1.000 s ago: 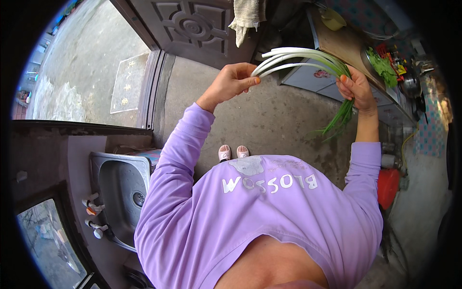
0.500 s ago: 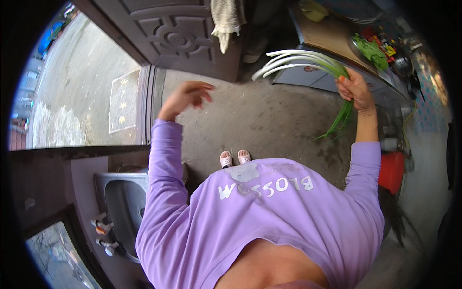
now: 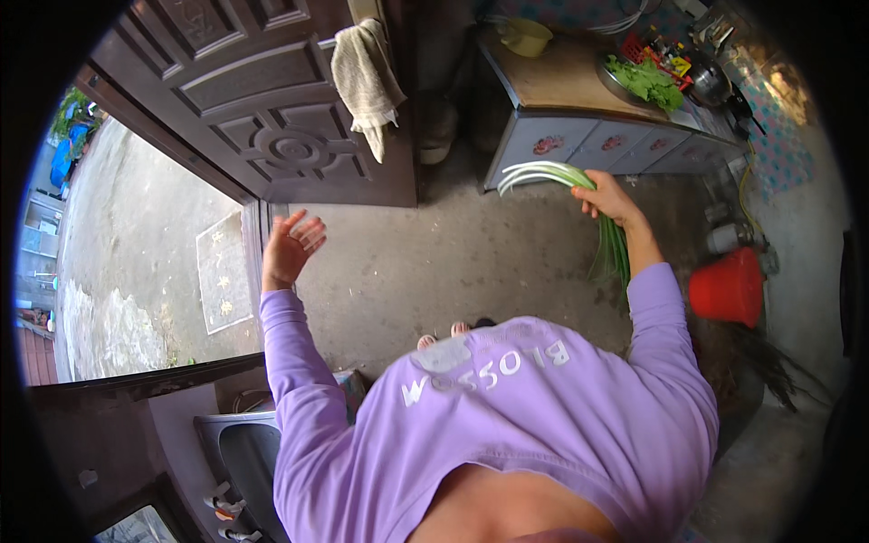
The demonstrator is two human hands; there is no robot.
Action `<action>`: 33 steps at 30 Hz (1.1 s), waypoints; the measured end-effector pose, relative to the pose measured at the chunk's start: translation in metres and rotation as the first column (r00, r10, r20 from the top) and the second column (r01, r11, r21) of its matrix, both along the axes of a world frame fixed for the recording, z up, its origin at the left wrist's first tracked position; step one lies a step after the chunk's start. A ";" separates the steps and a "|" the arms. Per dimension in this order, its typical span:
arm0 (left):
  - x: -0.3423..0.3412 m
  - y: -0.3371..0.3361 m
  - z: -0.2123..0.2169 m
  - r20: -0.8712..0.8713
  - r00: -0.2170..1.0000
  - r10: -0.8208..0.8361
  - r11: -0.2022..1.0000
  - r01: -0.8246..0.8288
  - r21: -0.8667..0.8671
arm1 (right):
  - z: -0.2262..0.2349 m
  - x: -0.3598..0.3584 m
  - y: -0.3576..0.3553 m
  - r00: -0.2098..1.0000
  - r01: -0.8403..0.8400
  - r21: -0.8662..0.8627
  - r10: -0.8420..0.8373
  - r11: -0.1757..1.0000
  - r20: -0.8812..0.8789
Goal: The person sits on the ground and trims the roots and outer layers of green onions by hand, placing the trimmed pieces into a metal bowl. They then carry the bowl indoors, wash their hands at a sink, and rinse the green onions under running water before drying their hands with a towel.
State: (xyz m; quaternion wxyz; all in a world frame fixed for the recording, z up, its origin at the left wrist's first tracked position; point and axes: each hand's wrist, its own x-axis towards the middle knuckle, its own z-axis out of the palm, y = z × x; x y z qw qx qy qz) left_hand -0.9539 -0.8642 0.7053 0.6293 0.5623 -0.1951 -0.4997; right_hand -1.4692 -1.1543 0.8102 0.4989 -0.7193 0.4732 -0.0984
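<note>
My right hand is wrapped round a bunch of green onions. Their white ends point left, and the green leaves hang below the fist toward my forearm. It hovers over the floor, in front of the floral-fronted kitchen counter. My left hand is raised with nothing in it, fingers apart, near the frame of the open doorway. Both arms wear purple sleeves.
A brown panelled door stands open with a beige towel hanging on it. On the counter sit a yellow bowl and leafy greens in a pan. A red bucket stands at right, a sink at lower left.
My right hand with the green onions has come lower and to the left in view. My left hand has shifted left and down, its fingers spreading. The counter and door show more fully.
</note>
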 end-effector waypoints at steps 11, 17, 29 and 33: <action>-0.098 -0.113 -0.102 0.408 0.893 -0.190 0.885 -0.024 0.465 | 0.001 -0.059 -0.203 0.903 0.374 -0.551 -0.429 0.746 0.031; -0.137 -0.214 -0.100 0.841 0.221 -0.494 0.869 0.119 0.480 | 0.022 0.024 -0.404 0.687 0.171 -0.844 -0.676 0.509 -0.268; -0.207 -0.273 -0.022 0.636 0.499 -0.589 0.646 -0.182 0.741 | -0.193 0.152 -0.638 0.620 -0.201 -0.894 -0.655 0.400 -0.433; -0.184 -0.295 -0.008 0.454 0.766 -0.456 0.533 -0.174 0.828 | -0.218 0.151 -0.606 0.564 -0.295 -0.924 -0.736 0.244 -0.374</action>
